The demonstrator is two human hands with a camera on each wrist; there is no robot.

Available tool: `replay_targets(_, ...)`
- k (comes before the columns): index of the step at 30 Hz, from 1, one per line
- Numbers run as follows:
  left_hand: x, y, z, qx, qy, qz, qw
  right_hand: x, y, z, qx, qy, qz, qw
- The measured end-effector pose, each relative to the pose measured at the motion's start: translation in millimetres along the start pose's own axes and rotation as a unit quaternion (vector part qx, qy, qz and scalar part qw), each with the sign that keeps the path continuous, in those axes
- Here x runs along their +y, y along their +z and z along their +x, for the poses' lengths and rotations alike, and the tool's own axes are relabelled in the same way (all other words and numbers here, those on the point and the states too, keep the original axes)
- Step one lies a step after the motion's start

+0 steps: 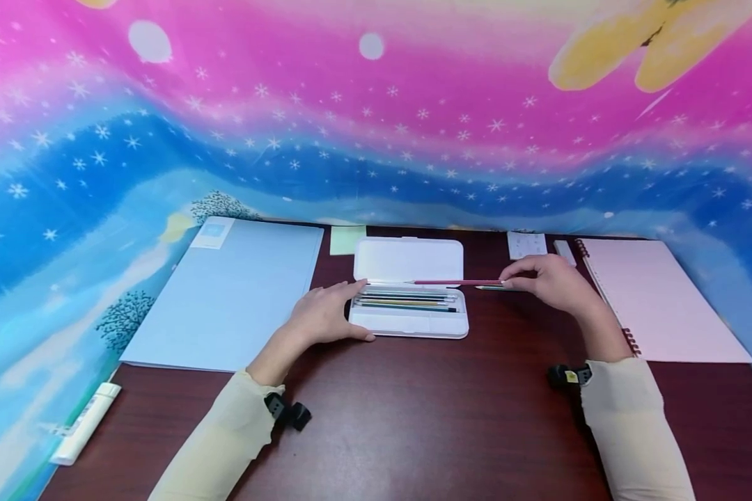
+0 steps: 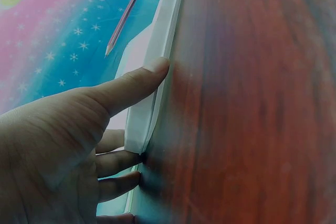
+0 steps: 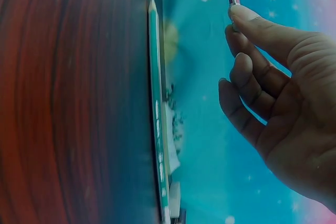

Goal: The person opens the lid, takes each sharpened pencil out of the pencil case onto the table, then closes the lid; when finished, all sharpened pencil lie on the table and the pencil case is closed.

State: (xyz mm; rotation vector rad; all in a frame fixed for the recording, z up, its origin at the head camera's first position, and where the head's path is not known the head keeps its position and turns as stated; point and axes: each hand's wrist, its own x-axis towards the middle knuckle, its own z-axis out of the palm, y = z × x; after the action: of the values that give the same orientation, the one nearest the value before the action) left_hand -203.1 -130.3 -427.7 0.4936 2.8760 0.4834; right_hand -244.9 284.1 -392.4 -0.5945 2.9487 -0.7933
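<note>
An open white pencil case [image 1: 407, 323] lies in the middle of the dark wooden table [image 1: 426, 417], its lid [image 1: 409, 261] folded back and several pencils in its tray. My left hand [image 1: 357, 309] grips the case's left end; the thumb [image 2: 134, 85] lies along its front edge [image 2: 157, 77]. My right hand [image 1: 507, 282] pinches the end of a pink pencil [image 1: 457, 282] held level over the case, tip pointing left. The pink pencil [image 2: 123, 22] also shows in the left wrist view. A green pencil [image 3: 157, 129] lies on the table beside my right hand [image 3: 236, 30].
A pale blue folder [image 1: 232, 292] lies at the left and a pink spiral notebook [image 1: 658, 299] at the right. Along the back edge sit a yellow sticky note [image 1: 347, 239], a white card [image 1: 526, 245] and an eraser [image 1: 564, 250]. A white tube [image 1: 84, 421] rests at the front left.
</note>
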Motion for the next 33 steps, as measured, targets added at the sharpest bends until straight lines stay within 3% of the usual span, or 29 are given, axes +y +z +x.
replay_targets(12, -1.2, 1.3, -0.4, -0.005, -0.005, -0.002, 1.0000, 30.0, -16.2, -19.1, 0.000, 0.069, 0.043, 0.997)
replay_targets(33, 0.2, 1.4, 1.3, -0.004, -0.003, -0.003, 1.0000, 77.5, -43.2, -50.9, -0.016, 0.151, 0.018, 0.988)
